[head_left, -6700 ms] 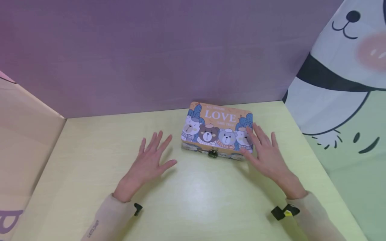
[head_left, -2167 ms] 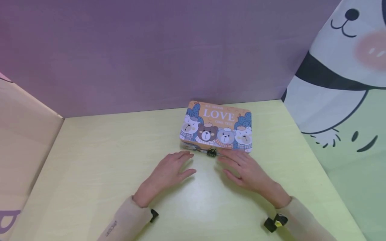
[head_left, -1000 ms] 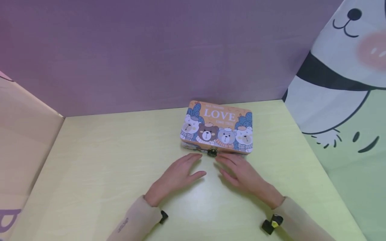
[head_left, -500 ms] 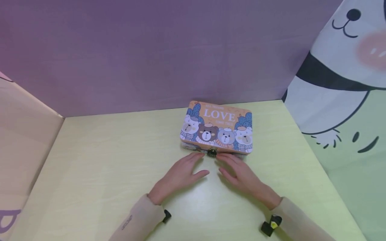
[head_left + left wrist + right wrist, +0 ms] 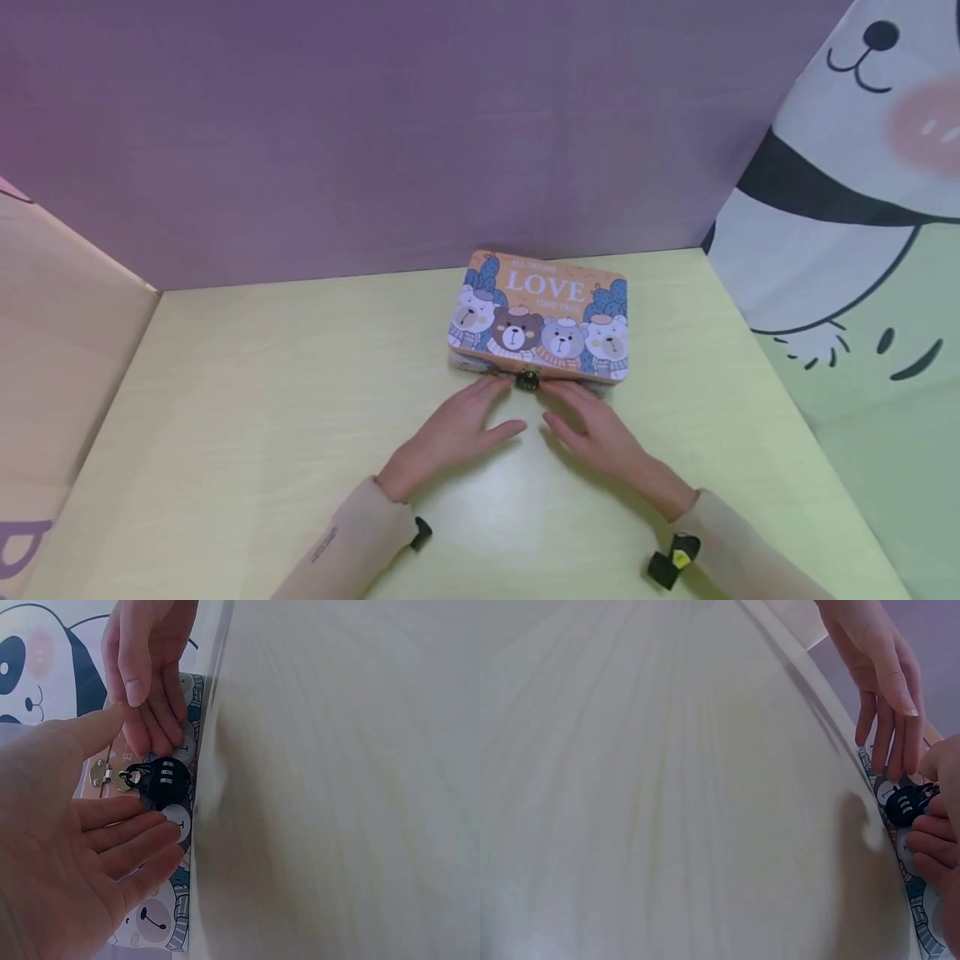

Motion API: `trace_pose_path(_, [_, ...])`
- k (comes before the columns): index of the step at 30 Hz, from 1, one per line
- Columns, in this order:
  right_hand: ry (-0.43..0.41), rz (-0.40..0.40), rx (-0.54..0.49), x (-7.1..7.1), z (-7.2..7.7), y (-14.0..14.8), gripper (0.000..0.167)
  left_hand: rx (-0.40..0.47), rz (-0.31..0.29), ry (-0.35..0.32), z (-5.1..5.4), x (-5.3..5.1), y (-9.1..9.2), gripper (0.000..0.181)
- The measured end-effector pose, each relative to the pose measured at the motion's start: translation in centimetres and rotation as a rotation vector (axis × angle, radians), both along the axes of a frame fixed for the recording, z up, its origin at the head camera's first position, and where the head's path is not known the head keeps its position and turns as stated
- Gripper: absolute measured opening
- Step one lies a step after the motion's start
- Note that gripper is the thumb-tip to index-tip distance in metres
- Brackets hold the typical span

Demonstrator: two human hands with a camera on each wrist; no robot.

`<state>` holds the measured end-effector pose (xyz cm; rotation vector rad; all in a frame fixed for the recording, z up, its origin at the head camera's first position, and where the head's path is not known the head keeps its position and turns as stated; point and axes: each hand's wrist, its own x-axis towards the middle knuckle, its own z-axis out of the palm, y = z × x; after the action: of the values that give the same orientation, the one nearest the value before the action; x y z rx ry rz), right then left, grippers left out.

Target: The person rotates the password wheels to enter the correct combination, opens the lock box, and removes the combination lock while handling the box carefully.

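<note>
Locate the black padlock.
In the head view, the black padlock is below and right of center, on the gold clasp at the front of the bear-print box.

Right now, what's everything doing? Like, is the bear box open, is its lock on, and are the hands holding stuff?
LOVE bear box: lid closed, lying flat
Three-dial padlock: hooked through the hasp; can't tell if it's locked
Hasp: folded down over the box's front
Left hand: relaxed, beside the padlock, gripping nothing
Right hand: relaxed, on the padlock's other side, gripping nothing
</note>
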<state>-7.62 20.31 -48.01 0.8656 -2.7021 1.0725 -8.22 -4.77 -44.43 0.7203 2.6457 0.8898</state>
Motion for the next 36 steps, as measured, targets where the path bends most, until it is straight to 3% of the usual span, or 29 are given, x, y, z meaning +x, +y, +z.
trace_pose_path(5, [-0.087,-0.027,-0.014,0.1,0.1,-0.1,0.047,0.022,0.007,-0.039,-0.3,-0.2,0.2,0.077])
trace_pose_path(16, [-0.150,-0.033,-0.064,0.0,-0.1,-0.2,0.046,0.081,0.025,-0.104,-0.6,-0.6,0.5,0.078])
trace_pose_path(36, [-0.165,-0.037,-0.077,-0.2,0.2,-0.4,0.045,0.114,0.036,-0.107,-0.9,-1.0,1.0,0.076])
